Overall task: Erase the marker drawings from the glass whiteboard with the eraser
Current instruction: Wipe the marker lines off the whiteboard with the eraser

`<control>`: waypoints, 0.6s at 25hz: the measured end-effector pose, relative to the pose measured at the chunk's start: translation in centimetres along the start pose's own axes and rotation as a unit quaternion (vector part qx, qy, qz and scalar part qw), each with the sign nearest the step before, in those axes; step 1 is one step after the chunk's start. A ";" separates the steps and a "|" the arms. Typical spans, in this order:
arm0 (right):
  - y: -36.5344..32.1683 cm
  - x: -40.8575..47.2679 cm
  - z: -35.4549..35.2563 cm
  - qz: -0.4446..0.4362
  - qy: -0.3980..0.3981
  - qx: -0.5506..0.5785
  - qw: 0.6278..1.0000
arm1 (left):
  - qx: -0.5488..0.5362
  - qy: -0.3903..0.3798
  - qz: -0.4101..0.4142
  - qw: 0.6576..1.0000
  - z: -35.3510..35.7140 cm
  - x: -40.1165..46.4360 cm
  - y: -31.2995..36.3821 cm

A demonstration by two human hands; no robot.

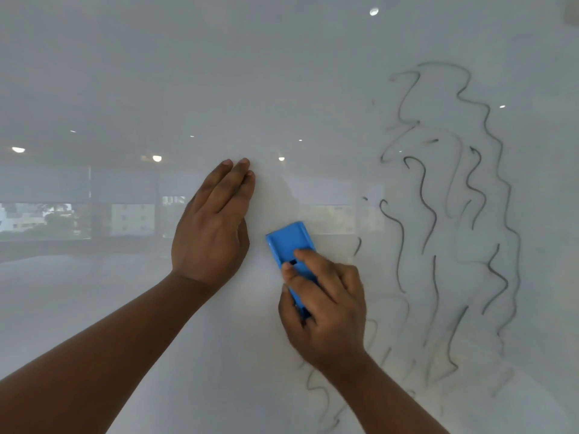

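On the board [282, 89], the right hand [326, 311] pinches the eraser [289, 242] by its lower end (probably light, rigid plastic) left of the drawings [451, 214]; left hand [213, 227] flat, fingers together

I see my left hand [211, 233] at the centre of the frame, palm flat, fingers [238, 180] together and pointing up, forearm running in from the lower left corner. My right hand [326, 311] sits lower, right of centre, knuckles toward me, fingers curled in a closed grip, forearm entering from the bottom edge.
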State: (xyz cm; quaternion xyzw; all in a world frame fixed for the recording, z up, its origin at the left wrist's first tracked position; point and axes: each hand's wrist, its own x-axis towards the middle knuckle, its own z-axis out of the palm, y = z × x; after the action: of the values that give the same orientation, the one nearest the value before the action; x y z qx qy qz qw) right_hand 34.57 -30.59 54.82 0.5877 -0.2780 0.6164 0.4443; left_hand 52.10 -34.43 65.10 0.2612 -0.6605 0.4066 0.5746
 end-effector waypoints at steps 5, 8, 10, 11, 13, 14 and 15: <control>2.0 1.8 -1.1 0.140 0.075 -0.029 0.987 | 0.015 -0.004 0.011 1.000 0.3 -0.7 0.5; -1.7 -2.3 0.2 0.037 0.013 -0.028 0.999 | 0.016 -0.004 0.010 1.000 0.3 -1.3 0.5; -0.1 -2.3 -0.9 0.017 0.004 -0.030 0.999 | 0.012 0.001 0.009 1.000 0.3 -2.1 0.9; 1.1 -1.8 -1.6 0.044 0.027 -0.039 0.998 | 0.009 0.003 0.012 1.000 0.3 -2.5 1.2; 1.6 -1.6 -1.6 0.125 0.082 -0.040 0.988 | 0.005 0.007 0.020 1.000 0.5 -3.2 1.6; 0.4 -2.7 -1.0 0.139 0.082 -0.039 0.986 | 0.004 0.007 0.025 1.000 0.6 -3.4 1.6; -1.5 -4.5 -0.2 0.121 0.057 -0.038 0.990 | 0.003 0.006 0.029 1.000 0.6 -3.6 1.6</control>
State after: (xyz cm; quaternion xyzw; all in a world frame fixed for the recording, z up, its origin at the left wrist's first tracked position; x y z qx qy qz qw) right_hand 35.40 -30.67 50.18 0.4965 -0.3447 0.6870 0.4035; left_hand 51.20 -34.51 61.19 0.2414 -0.6631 0.4267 0.5657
